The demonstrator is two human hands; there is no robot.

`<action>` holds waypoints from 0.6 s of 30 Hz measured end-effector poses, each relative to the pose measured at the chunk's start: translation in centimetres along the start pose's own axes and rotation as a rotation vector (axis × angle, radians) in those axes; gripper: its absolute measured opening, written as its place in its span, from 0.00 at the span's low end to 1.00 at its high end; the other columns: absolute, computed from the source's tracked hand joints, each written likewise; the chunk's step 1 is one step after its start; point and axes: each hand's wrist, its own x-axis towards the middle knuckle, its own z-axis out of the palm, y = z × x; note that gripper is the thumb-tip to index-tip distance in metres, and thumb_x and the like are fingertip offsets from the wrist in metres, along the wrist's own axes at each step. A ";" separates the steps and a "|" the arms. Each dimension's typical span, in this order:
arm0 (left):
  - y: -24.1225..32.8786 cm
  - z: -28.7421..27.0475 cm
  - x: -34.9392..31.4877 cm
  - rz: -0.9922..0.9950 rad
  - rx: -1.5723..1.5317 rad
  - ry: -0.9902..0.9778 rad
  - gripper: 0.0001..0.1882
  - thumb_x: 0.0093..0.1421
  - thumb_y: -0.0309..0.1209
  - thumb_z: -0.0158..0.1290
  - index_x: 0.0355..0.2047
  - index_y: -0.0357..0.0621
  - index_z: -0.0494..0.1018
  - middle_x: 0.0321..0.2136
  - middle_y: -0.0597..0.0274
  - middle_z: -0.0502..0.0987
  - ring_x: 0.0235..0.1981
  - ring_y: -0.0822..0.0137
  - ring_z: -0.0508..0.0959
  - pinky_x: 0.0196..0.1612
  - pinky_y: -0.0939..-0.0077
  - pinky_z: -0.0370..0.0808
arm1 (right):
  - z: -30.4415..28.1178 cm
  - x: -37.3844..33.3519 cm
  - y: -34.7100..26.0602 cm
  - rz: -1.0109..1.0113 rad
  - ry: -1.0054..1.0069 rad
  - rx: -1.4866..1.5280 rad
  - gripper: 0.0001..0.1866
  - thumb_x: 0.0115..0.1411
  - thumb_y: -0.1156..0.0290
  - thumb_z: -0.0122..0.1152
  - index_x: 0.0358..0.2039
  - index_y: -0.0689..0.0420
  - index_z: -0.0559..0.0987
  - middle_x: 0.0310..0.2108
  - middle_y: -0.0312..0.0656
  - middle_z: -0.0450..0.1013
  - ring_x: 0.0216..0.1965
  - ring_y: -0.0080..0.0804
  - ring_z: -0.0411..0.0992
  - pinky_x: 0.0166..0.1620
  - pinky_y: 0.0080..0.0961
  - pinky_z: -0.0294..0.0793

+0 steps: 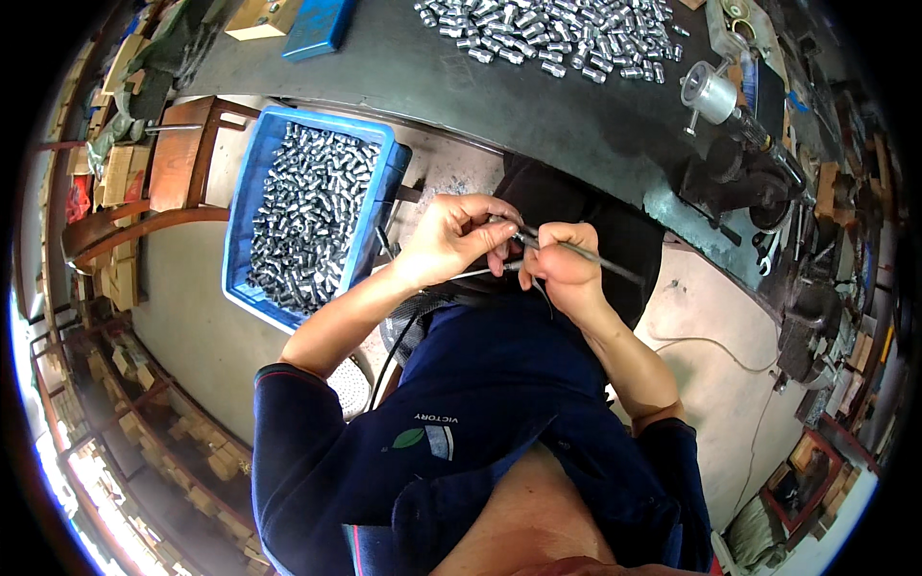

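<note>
Over my lap, my left hand (459, 238) is closed, thumb against fingers, on a small metal fitting that its fingers mostly hide. Close beside it, my right hand (569, 264) is closed around a thin grey rod-like tool (605, 263), which slants from the left fingertips down to the right past the knuckles. A second thin, bright rod (473, 274) shows below the left fingers and runs toward the right fingertips. Which fingers grip this second rod I cannot tell. The two hands nearly touch.
Left of me, a blue crate (240, 216) full of small metal fittings (312, 211) stands by a wooden chair (182, 158). On the dark workbench (403, 82) ahead lies a pile of shiny fittings (552, 34). A bench vise (740, 182) and a round-headed metal tool (709, 94) are at right.
</note>
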 end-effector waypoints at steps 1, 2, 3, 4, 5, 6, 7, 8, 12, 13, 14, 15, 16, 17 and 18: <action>0.4 -0.2 -0.1 0.021 0.056 -0.016 0.08 0.59 0.24 0.51 0.37 0.30 0.73 0.23 0.59 0.76 0.19 0.74 0.76 0.26 0.83 0.74 | 0.0 0.0 -0.1 0.030 0.000 0.093 0.13 0.44 0.79 0.46 0.08 0.55 0.57 0.09 0.32 0.53 0.13 0.21 0.54 0.18 0.24 0.63; 0.8 -0.5 -0.1 0.054 0.134 0.017 0.07 0.58 0.23 0.52 0.36 0.31 0.73 0.24 0.59 0.76 0.20 0.74 0.76 0.26 0.84 0.74 | 0.1 -0.2 -0.2 0.061 0.000 0.185 0.15 0.45 0.79 0.43 0.07 0.53 0.54 0.09 0.33 0.50 0.12 0.21 0.52 0.17 0.25 0.61; 1.2 -0.9 -0.2 0.086 0.213 0.057 0.07 0.58 0.22 0.52 0.36 0.32 0.73 0.25 0.60 0.76 0.20 0.75 0.76 0.26 0.84 0.74 | 0.1 -0.4 -0.7 0.060 -0.012 0.178 0.14 0.45 0.79 0.44 0.08 0.54 0.55 0.09 0.33 0.51 0.13 0.21 0.53 0.17 0.26 0.63; 1.6 -1.5 -0.2 0.117 0.292 0.097 0.07 0.57 0.21 0.53 0.36 0.33 0.74 0.26 0.61 0.77 0.20 0.76 0.76 0.26 0.85 0.73 | -0.1 -0.8 -1.3 0.060 -0.023 0.170 0.13 0.44 0.78 0.45 0.08 0.55 0.57 0.09 0.34 0.52 0.13 0.21 0.54 0.18 0.27 0.65; 0.9 -2.4 0.2 0.181 0.263 0.183 0.07 0.54 0.21 0.54 0.35 0.35 0.75 0.27 0.64 0.77 0.22 0.78 0.75 0.25 0.84 0.73 | -0.2 -1.4 -1.4 0.001 0.007 0.169 0.14 0.44 0.80 0.43 0.08 0.55 0.55 0.09 0.35 0.54 0.12 0.22 0.53 0.17 0.26 0.64; 0.8 -3.0 0.5 0.204 0.444 0.281 0.07 0.52 0.21 0.55 0.32 0.38 0.76 0.27 0.64 0.78 0.22 0.77 0.75 0.23 0.81 0.71 | -0.2 -1.9 -2.1 -0.017 0.044 0.057 0.15 0.44 0.82 0.45 0.07 0.56 0.55 0.10 0.38 0.57 0.11 0.24 0.58 0.17 0.24 0.64; 0.6 -3.5 0.7 0.278 0.580 0.304 0.07 0.49 0.21 0.56 0.31 0.40 0.76 0.26 0.63 0.77 0.21 0.74 0.75 0.23 0.79 0.70 | 0.2 -2.4 -2.9 -0.101 0.022 -0.071 0.15 0.43 0.81 0.45 0.07 0.56 0.54 0.09 0.37 0.55 0.12 0.24 0.56 0.16 0.26 0.63; 0.4 -3.8 0.9 0.351 0.717 0.326 0.08 0.47 0.21 0.57 0.29 0.41 0.76 0.24 0.62 0.76 0.21 0.70 0.76 0.23 0.76 0.70 | 0.7 -2.9 -3.6 -0.185 0.000 -0.199 0.16 0.43 0.81 0.45 0.07 0.55 0.53 0.08 0.36 0.52 0.12 0.24 0.53 0.16 0.28 0.63; -0.8 -3.7 1.3 0.482 0.984 0.383 0.11 0.39 0.23 0.59 0.27 0.43 0.76 0.21 0.60 0.71 0.20 0.60 0.74 0.23 0.72 0.71 | 1.6 -3.3 -4.1 -0.416 -0.211 -0.313 0.26 0.53 0.64 0.58 0.09 0.58 0.54 0.09 0.39 0.57 0.11 0.25 0.59 0.16 0.23 0.66; -1.0 -3.8 1.4 0.502 1.023 0.381 0.12 0.38 0.24 0.59 0.27 0.43 0.76 0.20 0.60 0.70 0.20 0.59 0.74 0.23 0.71 0.71 | 1.8 -3.3 -4.0 -0.431 -0.220 -0.344 0.29 0.53 0.57 0.60 0.10 0.57 0.54 0.09 0.39 0.57 0.11 0.26 0.60 0.16 0.23 0.66; -1.3 -3.9 1.5 0.522 1.062 0.379 0.13 0.36 0.25 0.59 0.27 0.44 0.76 0.20 0.60 0.69 0.20 0.58 0.74 0.23 0.69 0.71 | 2.0 -3.3 -3.9 -0.427 -0.195 -0.409 0.29 0.53 0.56 0.61 0.10 0.57 0.54 0.09 0.38 0.57 0.11 0.27 0.61 0.16 0.22 0.65; -1.5 -3.9 1.6 0.523 1.096 0.390 0.14 0.34 0.26 0.59 0.27 0.45 0.76 0.20 0.60 0.68 0.19 0.59 0.74 0.22 0.69 0.71 | 2.1 -3.1 -3.7 -0.448 -0.213 -0.425 0.28 0.52 0.58 0.60 0.10 0.57 0.54 0.09 0.38 0.57 0.11 0.27 0.61 0.16 0.22 0.65; -1.6 -4.0 1.5 0.514 1.101 0.393 0.15 0.34 0.26 0.60 0.27 0.45 0.76 0.20 0.61 0.69 0.19 0.59 0.74 0.22 0.69 0.71 | 2.2 -2.9 -3.6 -0.470 -0.232 -0.441 0.27 0.52 0.60 0.59 0.10 0.57 0.54 0.09 0.38 0.57 0.11 0.28 0.61 0.16 0.21 0.64; -1.6 -4.0 1.5 0.504 1.107 0.396 0.15 0.34 0.26 0.60 0.27 0.45 0.76 0.20 0.61 0.69 0.19 0.59 0.73 0.22 0.69 0.71 | 2.2 -2.7 -3.5 -0.458 -0.239 -0.439 0.25 0.51 0.64 0.58 0.10 0.57 0.54 0.09 0.38 0.57 0.11 0.28 0.62 0.16 0.21 0.64; -1.7 -4.0 1.5 0.496 1.110 0.396 0.15 0.33 0.26 0.60 0.27 0.46 0.76 0.20 0.61 0.69 0.19 0.59 0.73 0.22 0.69 0.71 | 2.2 -2.6 -3.4 -0.446 -0.243 -0.438 0.23 0.49 0.68 0.57 0.10 0.57 0.54 0.09 0.38 0.57 0.11 0.28 0.63 0.16 0.21 0.64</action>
